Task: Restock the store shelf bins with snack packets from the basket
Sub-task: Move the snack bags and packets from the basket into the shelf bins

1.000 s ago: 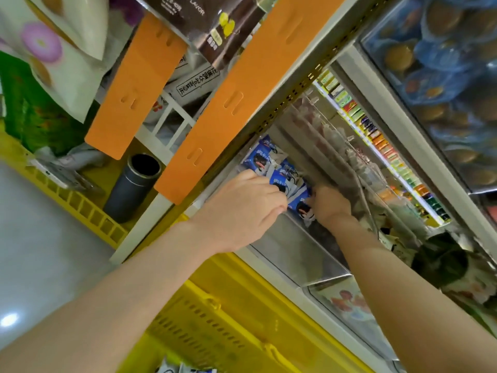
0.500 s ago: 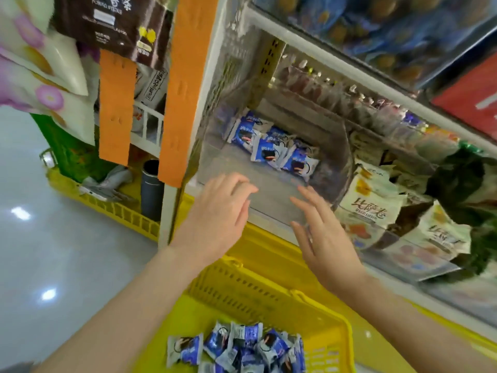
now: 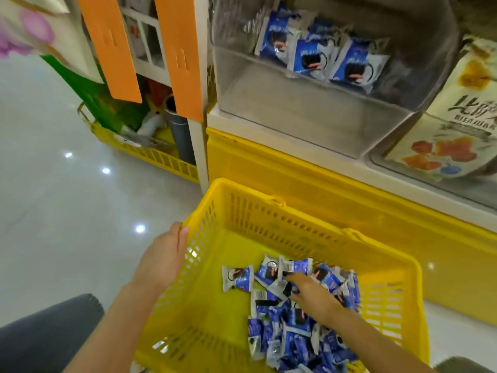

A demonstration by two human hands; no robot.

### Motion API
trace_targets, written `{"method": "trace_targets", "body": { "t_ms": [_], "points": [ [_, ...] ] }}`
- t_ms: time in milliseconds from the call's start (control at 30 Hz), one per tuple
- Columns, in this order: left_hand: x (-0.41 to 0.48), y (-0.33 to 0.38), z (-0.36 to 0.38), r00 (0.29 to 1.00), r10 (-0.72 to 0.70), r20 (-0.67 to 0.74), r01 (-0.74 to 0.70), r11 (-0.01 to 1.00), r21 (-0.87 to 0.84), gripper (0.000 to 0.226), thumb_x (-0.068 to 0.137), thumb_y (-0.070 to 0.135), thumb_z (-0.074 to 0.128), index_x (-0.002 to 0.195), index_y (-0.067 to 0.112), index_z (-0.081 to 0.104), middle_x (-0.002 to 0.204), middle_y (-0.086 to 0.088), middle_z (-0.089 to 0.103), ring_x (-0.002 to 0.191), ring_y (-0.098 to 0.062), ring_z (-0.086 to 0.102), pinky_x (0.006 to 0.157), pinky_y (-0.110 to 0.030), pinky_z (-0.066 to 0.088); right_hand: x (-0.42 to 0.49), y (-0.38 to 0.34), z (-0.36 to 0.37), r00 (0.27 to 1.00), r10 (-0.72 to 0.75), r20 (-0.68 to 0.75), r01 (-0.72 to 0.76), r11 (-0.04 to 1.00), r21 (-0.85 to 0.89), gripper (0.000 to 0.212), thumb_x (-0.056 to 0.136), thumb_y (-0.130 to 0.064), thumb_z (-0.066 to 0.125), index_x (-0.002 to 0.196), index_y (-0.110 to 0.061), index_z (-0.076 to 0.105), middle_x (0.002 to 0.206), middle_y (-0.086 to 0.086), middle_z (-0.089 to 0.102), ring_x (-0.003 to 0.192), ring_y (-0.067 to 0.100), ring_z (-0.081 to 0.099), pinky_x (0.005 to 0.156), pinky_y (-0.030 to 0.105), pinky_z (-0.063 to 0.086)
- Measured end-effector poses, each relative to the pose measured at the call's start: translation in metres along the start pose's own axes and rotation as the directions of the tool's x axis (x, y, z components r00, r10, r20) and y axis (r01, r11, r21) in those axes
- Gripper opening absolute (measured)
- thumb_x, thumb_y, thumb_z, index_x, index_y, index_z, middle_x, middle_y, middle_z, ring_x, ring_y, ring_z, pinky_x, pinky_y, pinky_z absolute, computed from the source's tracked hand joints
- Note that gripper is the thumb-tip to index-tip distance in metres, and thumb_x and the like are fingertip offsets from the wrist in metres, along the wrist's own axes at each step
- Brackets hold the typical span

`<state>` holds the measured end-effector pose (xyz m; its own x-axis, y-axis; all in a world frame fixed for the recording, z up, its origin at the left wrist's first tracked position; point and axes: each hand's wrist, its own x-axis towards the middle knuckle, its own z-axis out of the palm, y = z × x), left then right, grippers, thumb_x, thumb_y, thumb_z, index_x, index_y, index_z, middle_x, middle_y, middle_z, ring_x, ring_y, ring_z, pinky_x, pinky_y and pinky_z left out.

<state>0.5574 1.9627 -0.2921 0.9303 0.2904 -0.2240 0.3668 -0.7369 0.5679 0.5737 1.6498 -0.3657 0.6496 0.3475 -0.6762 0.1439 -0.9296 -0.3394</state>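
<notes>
A grey-clad knee [image 3: 40, 332] shows at the lower left edge as a person crouches over a yellow basket [image 3: 269, 208] on a glossy, pale tiled floor [image 3: 67, 197] dotted with reflected ceiling lights. The left grip [image 3: 164, 257] lies flat against the outside of the basket's left wall, fingers straight and holding nothing. The right grip [image 3: 312, 297] reaches into the basket and rests on the loose packets [image 3: 295, 332]; whether its fingers have closed on one cannot be told. The packets, small blue-and-white pillow packs printed with a dark round biscuit, lie heaped in the basket's right half, a few face down showing white backs. Just beyond the basket stands the shelf's yellow base [image 3: 322, 184]. Above it sits a clear bin [image 3: 309, 117], its floor mostly bare, with a row of the same packs [image 3: 309, 57] standing at the back. A second bin [image 3: 457, 103] to the right holds cream packets. Orange strips [image 3: 177, 49] hang at the shelf's left end.
</notes>
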Motion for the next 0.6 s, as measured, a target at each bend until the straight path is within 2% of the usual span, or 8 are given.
{"method": "trace_targets", "body": {
  "t_ms": [100,233,267,333,400,467,533,600],
  "points": [
    [-0.001,-0.006,0.006,0.999,0.022,-0.041,-0.025,0.997,-0.076,0.027,0.099,0.029,0.032,0.093,0.010,0.050,0.074,-0.015,0.062,0.076,-0.035,0.062,0.063,-0.038,0.041,0.009,0.014,0.019,0.991,0.063,0.115,-0.064,0.998,0.002,0.059,0.097,-0.018,0.051,0.148,-0.019,0.022,0.153,0.003,0.025,0.136,0.024,0.033,0.110,0.036,0.032],
    [0.003,-0.008,0.009,0.993,0.067,-0.101,-0.076,0.994,-0.080,0.022,0.099,0.028,0.035,0.083,0.016,0.044,0.064,-0.004,0.052,0.066,-0.032,0.056,0.058,-0.032,0.030,0.016,0.018,0.025,0.991,0.085,0.102,-0.081,0.996,-0.043,0.057,0.095,-0.022,0.055,0.145,-0.017,0.028,0.149,0.005,0.030,0.135,0.023,0.033,0.110,0.033,0.031],
    [0.004,-0.008,0.009,0.992,0.070,-0.104,-0.078,0.994,-0.081,0.022,0.099,0.028,0.035,0.082,0.017,0.042,0.062,-0.003,0.050,0.065,-0.032,0.054,0.058,-0.032,0.029,0.017,0.018,0.025,0.991,0.089,0.104,-0.084,0.995,-0.055,0.054,0.093,-0.023,0.057,0.141,-0.016,0.033,0.145,0.006,0.035,0.131,0.025,0.036,0.107,0.033,0.034],
    [0.004,-0.008,0.010,0.992,0.072,-0.107,-0.081,0.994,-0.078,0.021,0.099,0.028,0.035,0.082,0.017,0.041,0.062,-0.004,0.049,0.066,-0.034,0.055,0.058,-0.033,0.030,0.016,0.017,0.023,0.990,0.092,0.105,-0.086,0.994,-0.065,0.037,0.090,-0.024,0.062,0.121,-0.016,0.043,0.130,0.008,0.047,0.114,0.025,0.047,0.091,0.032,0.040],
    [0.003,-0.007,0.009,0.994,0.053,-0.096,-0.060,0.996,-0.070,0.022,0.099,0.030,0.034,0.083,0.017,0.042,0.066,-0.008,0.052,0.071,-0.037,0.057,0.059,-0.036,0.034,0.012,0.016,0.021,0.992,0.088,0.095,-0.081,0.994,-0.076,0.031,0.088,-0.025,0.065,0.103,-0.020,0.038,0.109,0.008,0.052,0.091,0.023,0.048,0.074,0.030,0.037],
    [0.001,-0.005,0.009,0.997,0.006,-0.080,-0.009,0.999,-0.039,0.024,0.099,0.032,0.033,0.093,0.014,0.047,0.082,-0.015,0.060,0.083,-0.038,0.059,0.066,-0.039,0.040,0.006,0.013,0.017,0.993,0.093,0.068,-0.089,0.994,-0.067,0.031,0.089,-0.026,0.064,0.099,-0.021,0.035,0.094,0.003,0.049,0.078,0.020,0.045,0.069,0.029,0.034],
    [-0.003,0.002,0.007,0.991,-0.021,-0.132,0.016,0.999,-0.037,0.028,0.098,0.026,0.038,0.116,0.008,0.050,0.106,-0.017,0.059,0.100,-0.037,0.056,0.080,-0.042,0.041,0.000,0.006,0.011,0.995,0.094,0.014,-0.094,0.995,-0.043,0.029,0.088,-0.027,0.065,0.103,-0.022,0.041,0.101,0.003,0.055,0.083,0.020,0.051,0.070,0.028,0.039],
    [-0.012,0.011,0.007,0.970,0.041,-0.241,-0.039,0.999,0.011,0.031,0.093,0.010,0.048,0.123,0.001,0.049,0.115,-0.021,0.054,0.106,-0.038,0.050,0.089,-0.045,0.037,-0.007,-0.002,0.003,0.996,0.071,-0.051,-0.071,0.997,0.004,0.037,0.085,-0.032,0.068,0.114,-0.019,0.049,0.112,0.002,0.058,0.095,0.019,0.057,0.076,0.026,0.045]
  ]
}}
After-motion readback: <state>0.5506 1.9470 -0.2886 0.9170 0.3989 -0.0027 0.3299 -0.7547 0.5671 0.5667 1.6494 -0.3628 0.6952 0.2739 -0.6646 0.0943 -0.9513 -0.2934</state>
